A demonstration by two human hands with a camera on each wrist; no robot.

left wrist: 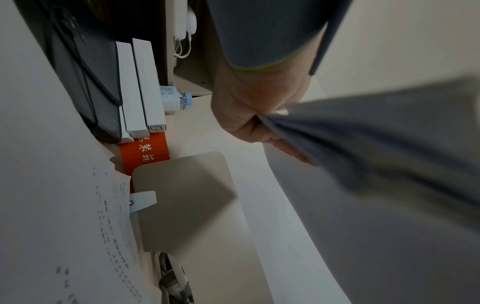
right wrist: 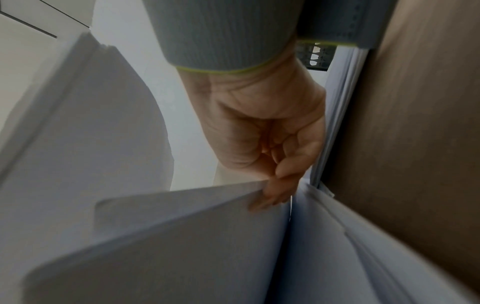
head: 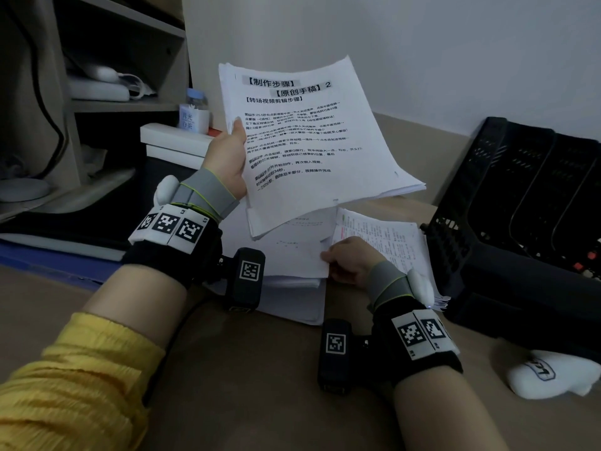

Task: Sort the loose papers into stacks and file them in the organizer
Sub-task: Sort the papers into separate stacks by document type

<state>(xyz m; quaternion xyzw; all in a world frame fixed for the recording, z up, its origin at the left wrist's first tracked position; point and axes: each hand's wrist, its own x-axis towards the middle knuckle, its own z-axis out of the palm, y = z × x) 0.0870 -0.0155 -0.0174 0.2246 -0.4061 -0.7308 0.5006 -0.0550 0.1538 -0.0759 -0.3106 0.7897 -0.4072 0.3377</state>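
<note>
Left hand [head: 229, 157] grips a raised sheaf of papers [head: 312, 138] – right hand [head: 349, 260] pinches a loose sheet [head: 299, 255] on the table pile; the black organizer [head: 520, 203] lies beyond its fingers, nearer the right

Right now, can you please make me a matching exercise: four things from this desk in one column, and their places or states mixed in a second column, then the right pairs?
Things:
1. stack
2. sheet
3. organizer
4. bottle

Places or states:
A. black, at the right of the desk
B. raised above the desk, held by the left hand
C. on white boxes by the shelf
D. lying on the desk pile, its edge pinched by the right hand

Pairs: 1-B, 2-D, 3-A, 4-C
</note>
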